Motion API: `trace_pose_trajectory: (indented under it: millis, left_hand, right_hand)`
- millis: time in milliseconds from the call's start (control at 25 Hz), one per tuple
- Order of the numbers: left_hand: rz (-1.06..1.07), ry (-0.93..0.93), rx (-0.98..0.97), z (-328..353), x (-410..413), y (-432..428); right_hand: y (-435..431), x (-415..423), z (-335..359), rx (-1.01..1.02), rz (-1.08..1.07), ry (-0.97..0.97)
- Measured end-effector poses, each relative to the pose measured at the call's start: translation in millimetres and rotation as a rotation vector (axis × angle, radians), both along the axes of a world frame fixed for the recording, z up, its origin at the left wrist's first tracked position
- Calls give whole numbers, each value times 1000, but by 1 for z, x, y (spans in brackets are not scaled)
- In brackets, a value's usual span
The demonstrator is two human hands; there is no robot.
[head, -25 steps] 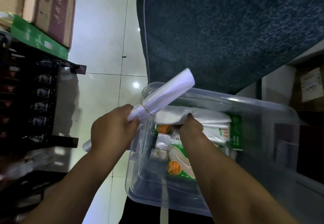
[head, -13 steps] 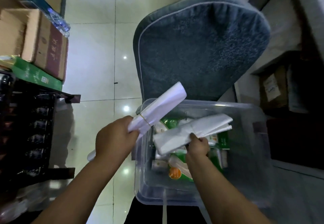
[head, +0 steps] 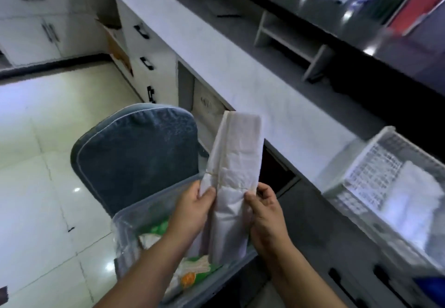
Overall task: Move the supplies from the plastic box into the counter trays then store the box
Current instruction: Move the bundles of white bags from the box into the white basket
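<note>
Two white bag bundles [head: 237, 160] stand upright side by side above the clear plastic box [head: 125, 221]. My left hand [head: 192, 209] grips the left bundle, which has a rubber band round it. My right hand [head: 267, 213] grips the right bundle from its right side. Inside the box lie green and orange packets [head: 192, 274]. A white mesh counter tray [head: 375, 163] sits on the counter at the right, with white bags [head: 414, 201] in it.
A blue-grey chair back [head: 137, 153] stands just behind the box. The long grey counter [head: 216, 50] runs from top left to lower right, with drawers [head: 144, 47] below it and a small white shelf [head: 289, 40] on it. Glossy floor tiles lie at left.
Both hands rose and came together, so the two bundles now stand side by side over the box. The view swung up and right from the box to the counter and tray.
</note>
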State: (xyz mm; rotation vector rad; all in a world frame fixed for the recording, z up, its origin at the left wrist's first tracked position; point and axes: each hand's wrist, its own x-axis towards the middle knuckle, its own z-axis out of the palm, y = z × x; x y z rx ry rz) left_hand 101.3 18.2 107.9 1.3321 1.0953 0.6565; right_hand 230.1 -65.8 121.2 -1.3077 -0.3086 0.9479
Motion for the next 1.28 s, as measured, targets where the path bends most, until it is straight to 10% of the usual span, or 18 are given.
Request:
trace_pose_trajectory:
  millis: [600, 1280]
  left_hand:
    - [-491, -279, -174, 83, 209, -155]
    - [-620, 671, 663, 67, 461, -121]
  right_hand:
    - [-177, 160, 91, 64, -562, 81]
    - [-263, 413, 85, -92, -607, 9]
